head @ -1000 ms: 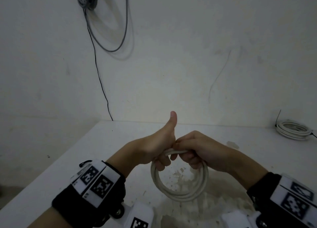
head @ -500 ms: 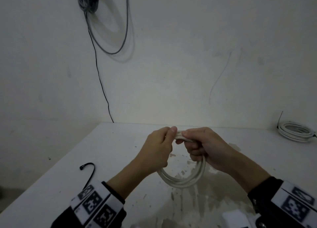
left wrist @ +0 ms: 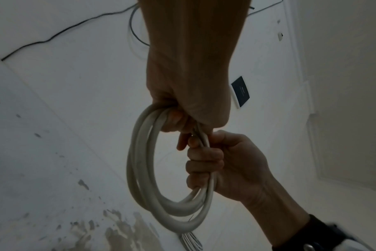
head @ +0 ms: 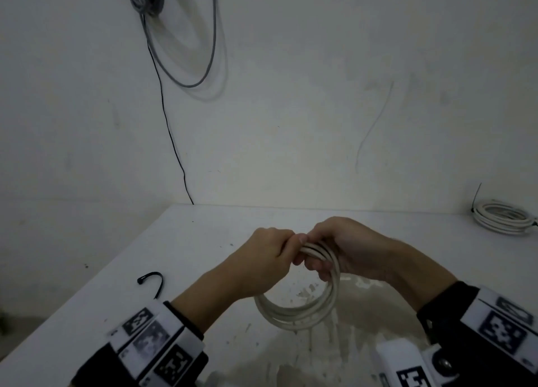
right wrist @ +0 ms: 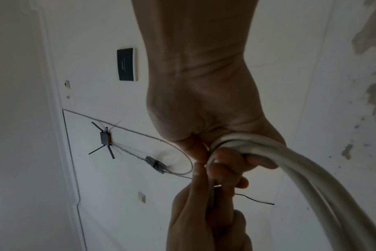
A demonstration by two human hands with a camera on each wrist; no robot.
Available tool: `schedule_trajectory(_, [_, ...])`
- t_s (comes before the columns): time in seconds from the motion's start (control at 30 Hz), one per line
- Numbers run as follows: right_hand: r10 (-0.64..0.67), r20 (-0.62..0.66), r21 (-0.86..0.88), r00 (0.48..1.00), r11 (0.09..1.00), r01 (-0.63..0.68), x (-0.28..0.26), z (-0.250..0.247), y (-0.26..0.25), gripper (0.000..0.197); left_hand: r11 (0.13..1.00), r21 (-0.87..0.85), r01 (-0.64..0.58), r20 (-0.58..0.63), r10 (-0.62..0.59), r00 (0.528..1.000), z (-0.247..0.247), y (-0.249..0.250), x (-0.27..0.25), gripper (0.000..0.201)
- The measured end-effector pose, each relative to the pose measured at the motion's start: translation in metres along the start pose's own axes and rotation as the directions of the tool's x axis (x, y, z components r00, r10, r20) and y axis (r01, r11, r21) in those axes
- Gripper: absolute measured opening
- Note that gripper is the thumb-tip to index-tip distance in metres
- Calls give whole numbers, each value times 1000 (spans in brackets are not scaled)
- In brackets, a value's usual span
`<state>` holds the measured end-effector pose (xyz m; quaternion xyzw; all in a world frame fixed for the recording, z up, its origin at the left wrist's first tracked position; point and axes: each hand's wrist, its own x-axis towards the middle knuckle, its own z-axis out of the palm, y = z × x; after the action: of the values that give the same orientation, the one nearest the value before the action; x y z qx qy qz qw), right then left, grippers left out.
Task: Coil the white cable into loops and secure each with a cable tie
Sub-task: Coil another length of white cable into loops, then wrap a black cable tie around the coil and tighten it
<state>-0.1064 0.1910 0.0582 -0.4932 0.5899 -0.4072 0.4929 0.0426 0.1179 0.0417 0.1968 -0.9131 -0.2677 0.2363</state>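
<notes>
A coil of white cable (head: 300, 314) hangs upright above the table (head: 203, 241), held at its top by both hands. My left hand (head: 279, 250) grips the top of the loops from the left, thumb down on them. Touching it, my right hand (head: 329, 250) has its fingers curled through the coil. The left wrist view shows the left hand (left wrist: 178, 120) closed on the coil (left wrist: 140, 169), with the right hand (left wrist: 206, 161) just below. In the right wrist view the right hand (right wrist: 230, 161) wraps the strands (right wrist: 290, 169). A black cable tie (head: 154, 279) lies loose on the table at the left.
A second white coil (head: 500, 220) with a black tie sticking up lies at the table's back right. Grey cables (head: 189, 66) and a thin black wire hang on the wall behind. The table surface under the coil is stained.
My left thumb, upright a second ago, has closed down onto the coil. Both hands have moved the coil a little up and away from me. The left forearm no longer covers the black tie.
</notes>
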Motion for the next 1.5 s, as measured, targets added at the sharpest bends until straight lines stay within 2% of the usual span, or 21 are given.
schedule_trajectory(0.1, [-29, -77, -90, 997, 996, 22, 6, 10, 0, 34, 996, 58, 60, -9, -60, 998, -3, -7, 0, 42])
schedule_trajectory(0.17, [-82, -126, -42, 989, 996, 77, 7, 16, -3, 27, 994, 22, 104, -28, -104, 994, -6, -10, -1, 44])
schedule_trajectory(0.23, [-161, -140, 47, 977, 985, 169, 7, 19, -6, 18, 976, -143, 161, -48, -170, 984, -12, -13, -4, 44])
schedule_trajectory(0.27, [-222, -138, 16, 965, 974, 227, 6, 20, -7, 17, 941, -272, 202, -43, -222, 974, -16, -15, -6, 43])
schedule_trajectory(0.3, [-307, -137, -111, 942, 950, 293, 7, 22, -5, 19, 882, -407, 238, -26, -271, 962, -20, -16, -7, 42])
schedule_trajectory(0.33, [-414, -125, -303, 902, 881, 362, 8, 23, -3, 24, 815, -519, 259, -6, -306, 952, -24, -17, -9, 41])
schedule_trajectory(0.4, [-655, -52, -656, 754, 592, 469, 15, 26, 3, 39, 727, -627, 280, 21, -344, 939, -29, -20, -11, 42])
schedule_trajectory(0.47, [-795, 94, -822, 599, 277, 497, 25, 28, 8, 44, 710, -642, 289, 30, -353, 935, -30, -20, -12, 44])
schedule_trajectory(0.5, [-808, 146, -856, 571, 186, 482, 31, 30, 9, 42, 713, -640, 287, 27, -352, 936, -31, -20, -12, 44])
schedule_trajectory(0.57, [-802, 174, -887, 571, 124, 445, 37, 33, 7, 33, 726, -631, 273, 7, -346, 938, -32, -22, -15, 44])
schedule_trajectory(0.63, [-790, 169, -908, 590, 108, 405, 40, 36, 4, 37, 736, -626, 259, -5, -336, 942, -34, -25, -19, 43])
schedule_trajectory(0.77, [-734, 261, -912, 627, 26, 410, 47, 44, 0, 33, 727, -623, 288, 92, -298, 950, -47, -34, -30, 41])
schedule_trajectory(0.8, [-722, 273, -908, 635, 25, 418, 48, 45, -4, 32, 744, -600, 293, 118, -279, 953, -52, -36, -34, 40])
schedule_trajectory(0.87, [-693, 277, -904, 665, 45, 424, 54, 50, -9, 30, 859, -427, 281, 102, -263, 959, -58, -40, -41, 31])
schedule_trajectory(0.93, [-663, 277, -900, 695, 74, 429, 60, 58, -8, 32, 957, -175, 230, -6, -235, 972, -58, -45, -48, 23])
schedule_trajectory(1.0, [-639, 283, -891, 715, 101, 443, 66, 71, -6, 31, 985, 58, 161, -124, -153, 980, -57, -53, -55, 26])
schedule_trajectory(1.07, [-572, 295, -890, 765, 127, 438, 73, 84, -5, 28, 959, 246, 143, -146, -109, 983, -57, -63, -62, 28])
schedule_trajectory(1.13, [-500, 305, -891, 811, 150, 427, 79, 97, -6, 28, 931, 327, 162, -91, -139, 986, -61, -75, -71, 28])
schedule_trajectory(1.27, [-402, 321, -875, 858, 221, 431, 93, 124, -2, 35, 846, 492, 208, -16, -230, 973, -67, -101, -89, 23])
schedule_trajectory(1.37, [-293, 337, -823, 895, 371, 431, 102, 146, 4, 35, 804, 527, 275, 59, -358, 932, -68, -119, -108, 11])
schedule_trajectory(1.5, [-102, 420, -643, 902, 668, 375, 117, 163, -2, 32, 788, 518, 332, 112, -448, 887, -82, -136, -130, 7])
